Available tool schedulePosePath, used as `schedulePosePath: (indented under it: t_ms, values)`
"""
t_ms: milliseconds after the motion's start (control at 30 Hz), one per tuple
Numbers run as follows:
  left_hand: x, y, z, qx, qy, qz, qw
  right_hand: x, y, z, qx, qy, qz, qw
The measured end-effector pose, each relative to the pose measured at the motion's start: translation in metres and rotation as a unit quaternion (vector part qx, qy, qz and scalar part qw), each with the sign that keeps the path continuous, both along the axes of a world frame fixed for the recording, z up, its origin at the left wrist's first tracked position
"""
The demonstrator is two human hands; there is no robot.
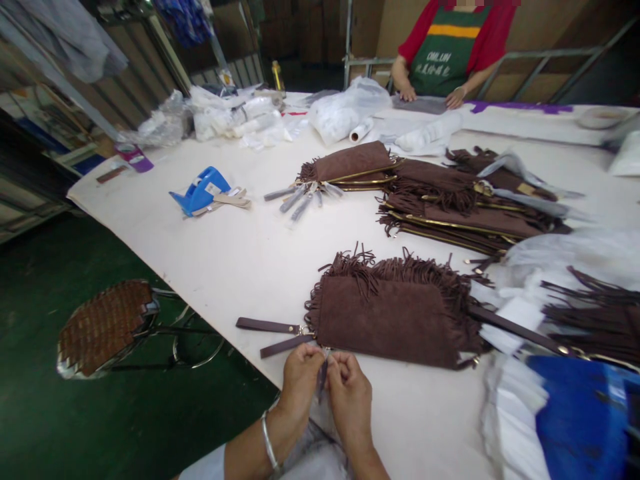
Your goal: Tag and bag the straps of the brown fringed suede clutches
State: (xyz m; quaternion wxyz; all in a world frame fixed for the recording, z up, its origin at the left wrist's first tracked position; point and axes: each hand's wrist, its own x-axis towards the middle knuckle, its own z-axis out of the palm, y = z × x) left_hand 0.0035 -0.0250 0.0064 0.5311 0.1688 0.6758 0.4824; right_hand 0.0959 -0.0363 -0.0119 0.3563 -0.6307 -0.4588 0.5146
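Note:
A brown suede fringed bag [387, 317] lies flat on the table in front of me. Its wrist strap [267, 325] extends left from a small gold clasp. At the bag's near left corner, my left hand [301, 383] and my right hand [350, 390] meet, fingertips pinched. Between them hangs a narrow dark zipper pull [322, 375], partly hidden by the fingers, with what looks like clear plastic around it. Beyond lie more brown fringed bags [450, 223] with gold zippers; the pulls [300, 200] of one are wrapped in plastic.
A blue tape dispenser [203, 190] stands left on the white table [225, 260], with tan strips beside it. Clear plastic bags [350, 110] heap along the back. A blue container [575, 413] is at right, a stool [107, 327] at left. A co-worker in a green apron [447, 57] stands opposite.

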Motion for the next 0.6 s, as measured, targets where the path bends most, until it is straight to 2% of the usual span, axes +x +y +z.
schedulePosePath:
  t_ms: [167, 267, 367, 467, 567, 600]
  values:
    - [0.002, -0.004, -0.007, 0.029, 0.054, -0.043, 0.997, 0.003, -0.006, 0.000, 0.054, -0.070, 0.033, 0.996]
    - [0.001, -0.006, -0.007, 0.045, 0.087, -0.067, 0.993, 0.004, -0.010, 0.001, 0.087, -0.095, 0.055, 0.990]
    - [-0.005, -0.007, -0.001, 0.065, 0.118, -0.100, 0.986, 0.003, -0.010, 0.003, 0.124, -0.128, 0.072, 0.981]
    - [-0.008, -0.009, 0.011, 0.079, 0.110, -0.141, 0.981, 0.005, -0.010, 0.013, 0.126, -0.140, 0.067, 0.980]
    - [0.001, -0.012, 0.022, 0.034, 0.104, -0.109, 0.988, 0.007, -0.015, 0.028, 0.110, -0.102, 0.066, 0.986]
    - [0.006, -0.012, 0.023, 0.009, 0.130, -0.045, 0.990, 0.006, -0.015, 0.031, 0.103, -0.081, 0.066, 0.989]
